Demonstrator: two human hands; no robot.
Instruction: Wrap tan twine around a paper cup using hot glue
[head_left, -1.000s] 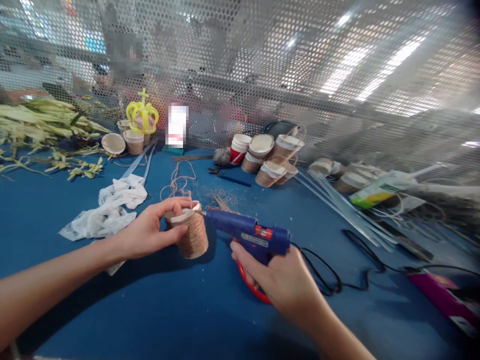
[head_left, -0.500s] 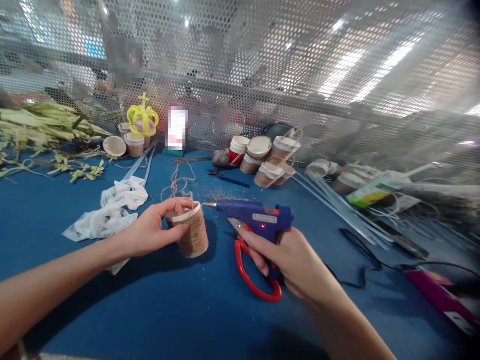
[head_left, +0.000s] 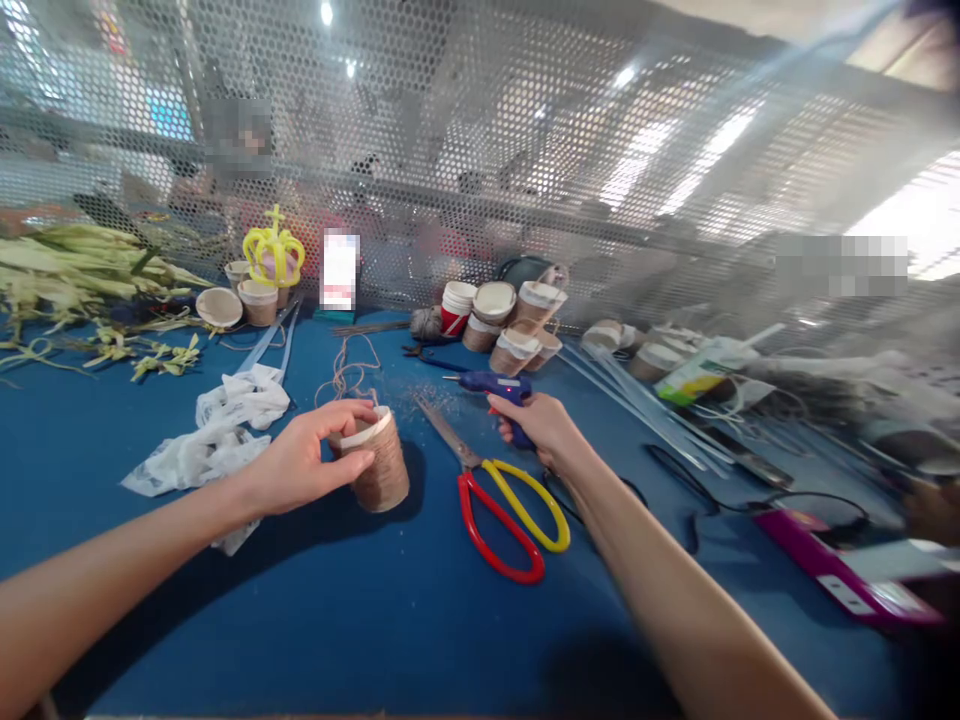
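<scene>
My left hand (head_left: 315,455) is closed on the rim of a paper cup wrapped in brown twine (head_left: 384,468), fingers over the white edge and thumb on the outside. The cup leans a little over the blue table. A loose tail of twine (head_left: 349,375) trails behind it. My right hand (head_left: 544,430) grips a blue hot glue gun (head_left: 491,384), its small red light lit and its nozzle pointing left. Scissors (head_left: 469,460) with one red and one yellow handle lie on the table between the cup and my right forearm.
Crumpled white mesh (head_left: 240,410) lies left of the cup. Several wrapped cups (head_left: 514,350) stand at the back by a perforated metal screen (head_left: 420,200). Clear glue sticks (head_left: 645,405), a cable and a purple power strip (head_left: 832,570) lie to the right. Pale husks (head_left: 82,265) are piled at far left.
My right hand has carried the glue gun away from the cup, back and to the right, uncovering the scissors. My left hand still holds the cup. The view has shifted slightly.
</scene>
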